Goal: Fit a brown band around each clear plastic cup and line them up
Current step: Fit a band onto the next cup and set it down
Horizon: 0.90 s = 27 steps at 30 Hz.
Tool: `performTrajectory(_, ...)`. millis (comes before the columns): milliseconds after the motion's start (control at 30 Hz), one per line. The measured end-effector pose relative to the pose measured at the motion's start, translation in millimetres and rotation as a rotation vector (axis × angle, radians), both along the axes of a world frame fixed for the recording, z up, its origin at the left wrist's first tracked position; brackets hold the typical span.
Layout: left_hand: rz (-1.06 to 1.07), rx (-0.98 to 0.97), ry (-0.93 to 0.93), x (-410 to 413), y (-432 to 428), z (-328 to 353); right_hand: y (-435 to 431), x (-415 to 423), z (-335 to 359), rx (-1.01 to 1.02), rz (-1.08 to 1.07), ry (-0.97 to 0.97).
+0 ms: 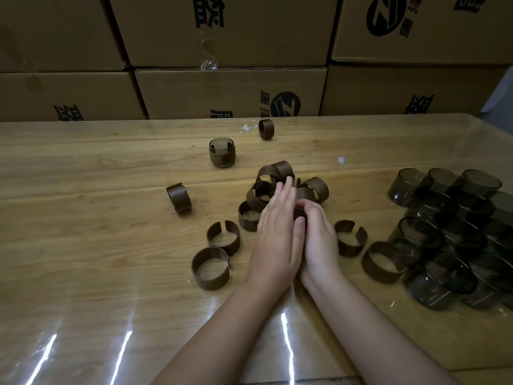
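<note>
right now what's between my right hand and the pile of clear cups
In the head view, two loose brown bands: a split band beside the right hand, and a second band next to the clear cups.

Two bare forearms reach in from the bottom edge and angle towards each other, meeting at the centre. The left hand [277, 232] is turned on edge, back facing left, its fingers [286, 190] straight, held together and pointing away from the person. Its thumb lies against the right hand [319, 240]. The right hand sits alongside, palm towards the left hand, with its fingers curled inwards round a small dark piece [301, 213]. That piece is pressed between the two hands and mostly hidden.
</note>
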<state>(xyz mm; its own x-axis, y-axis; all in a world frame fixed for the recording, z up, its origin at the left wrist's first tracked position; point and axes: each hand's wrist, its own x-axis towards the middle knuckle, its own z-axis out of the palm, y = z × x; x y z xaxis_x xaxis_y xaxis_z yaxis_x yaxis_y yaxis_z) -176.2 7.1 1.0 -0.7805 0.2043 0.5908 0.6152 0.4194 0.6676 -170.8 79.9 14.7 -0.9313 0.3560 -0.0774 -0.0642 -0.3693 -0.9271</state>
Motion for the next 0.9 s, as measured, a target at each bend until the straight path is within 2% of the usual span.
performTrajectory(133,0.023,0.019,0.053,-1.9,-5.0,-2.7,-3.5,1.6,-0.3,-0.162,0.105,-0.015)
performTrajectory(200,0.01,0.129,0.061,-1.7,-7.7,-3.6,-5.8,2.4,-2.1,-0.122,0.099,0.045)
performTrajectory(267,-0.018,0.287,0.008,-2.4,-8.7,-1.2,-7.9,4.2,-1.9,0.055,0.063,0.145)
performTrajectory(333,-0.067,0.447,-0.122,-2.7,-7.5,4.6,-9.5,6.8,-0.4,0.291,0.028,0.247)
performTrajectory(467,-0.122,0.717,-0.48,-1.6,-7.9,8.6,-7.7,7.5,-6.3,0.766,-0.116,0.526)
performTrajectory(567,-0.264,0.945,-0.768,-0.6,-12.2,9.6,-6.7,5.5,-10.4,1.065,-0.21,0.686)
performTrajectory(700,-0.358,1.083,-0.955,-1.0,-18.3,8.2,3.7,-0.7,-10.9,1.423,-0.179,0.908)
performTrajectory(767,-0.324,1.069,-1.002,-1.8,-18.2,6.7,9.9,-4.0,-9.7,1.517,-0.185,1.011)
performTrajectory(900,-0.231,0.999,-0.982,-4.3,-16.3,4.3,13.2,-4.3,-9.2,1.465,-0.186,1.011)
